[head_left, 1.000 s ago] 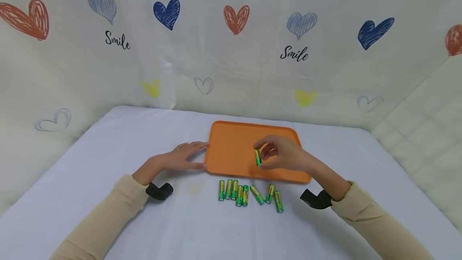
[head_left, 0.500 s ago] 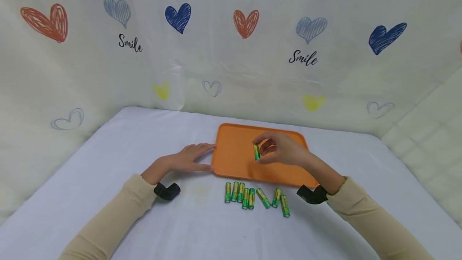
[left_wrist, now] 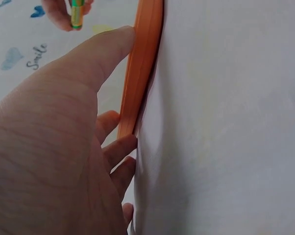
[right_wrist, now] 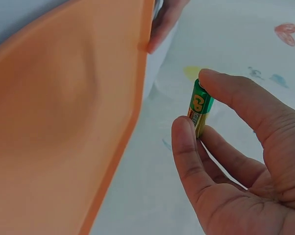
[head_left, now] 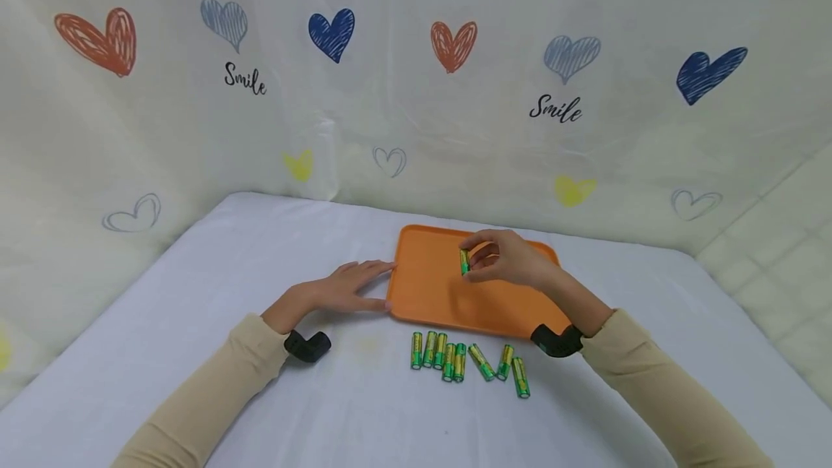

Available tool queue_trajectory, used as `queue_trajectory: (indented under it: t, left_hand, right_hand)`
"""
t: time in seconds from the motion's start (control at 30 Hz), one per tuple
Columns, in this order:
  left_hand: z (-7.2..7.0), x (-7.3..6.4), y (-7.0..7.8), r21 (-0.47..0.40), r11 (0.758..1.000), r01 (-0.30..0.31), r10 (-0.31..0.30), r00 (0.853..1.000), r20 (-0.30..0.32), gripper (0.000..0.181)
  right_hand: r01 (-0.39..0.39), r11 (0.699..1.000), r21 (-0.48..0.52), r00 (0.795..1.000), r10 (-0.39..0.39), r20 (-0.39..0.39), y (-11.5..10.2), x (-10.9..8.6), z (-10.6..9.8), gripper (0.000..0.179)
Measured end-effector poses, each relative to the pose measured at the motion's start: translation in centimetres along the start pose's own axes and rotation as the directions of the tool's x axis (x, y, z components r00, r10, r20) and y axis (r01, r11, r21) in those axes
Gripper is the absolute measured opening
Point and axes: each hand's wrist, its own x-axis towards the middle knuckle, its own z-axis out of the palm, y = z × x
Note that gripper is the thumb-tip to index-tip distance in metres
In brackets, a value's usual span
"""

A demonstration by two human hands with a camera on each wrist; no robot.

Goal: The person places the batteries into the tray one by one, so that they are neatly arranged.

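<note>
Battery (head_left: 464,262) shifted farther over tray (head_left: 422,280).

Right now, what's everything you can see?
Wide tablecloth: one, white, lower half
Rectangular rimmed tray: one, orange, on the tablecloth
Loose cylindrical batteries: eight, green and yellow, in front of the tray
Held cylindrical battery: one, green and yellow, above the tray
Sheet backdrop: one, whitish, behind the tablecloth
Printed hearts: eleven whole, red, blue, yellow and grey, on the backdrop
Printed "Smile" words: two, black, on the backdrop
Curved wrist devices: two, black, both wrists
Long sleeves: two, beige, both arms
Left hand: one, touching the tray
Right hand: one, pinching the held battery
</note>
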Motion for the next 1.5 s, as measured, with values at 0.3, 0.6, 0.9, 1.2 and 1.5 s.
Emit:
queue_trajectory:
  t: [0.3, 0.6, 0.9, 1.2, 1.5]
  left_hand:
    - [-0.4, -0.1, 0.3, 0.019, 1.0, 0.006, -0.006, 1.0, 0.004, 0.082]
    - [-0.2, 0.1, 0.3, 0.022, 1.0, 0.0, 0.0, 1.0, 0.003, 0.081]
    - [0.0, 0.4, 0.3, 0.009, 1.0, 0.014, -0.014, 1.0, 0.016, 0.082]
    - [0.3, 0.2, 0.4, 0.02, 1.0, 0.003, -0.004, 1.0, 0.02, 0.082]
    - [-0.1, -0.1, 0.4, 0.005, 0.999, 0.039, -0.039, 0.999, 0.025, 0.082]
  right_hand:
    - [-0.036, 0.999, 0.04, 0.999, 0.035, 0.006, 0.8, 1.6, 0.4, 0.054]
    - [-0.088, 0.996, 0.031, 0.996, 0.087, 0.032, 1.5, 3.2, 1.3, 0.054]
    - [-0.166, 0.986, -0.025, 0.985, 0.167, 0.032, 1.7, 4.7, 2.8, 0.052]
    - [-0.155, 0.988, -0.017, 0.985, 0.156, 0.074, 2.1, 5.8, 5.0, 0.045]
    - [-0.138, 0.99, -0.037, 0.987, 0.141, 0.081, 1.5, 7.1, 6.3, 0.045]
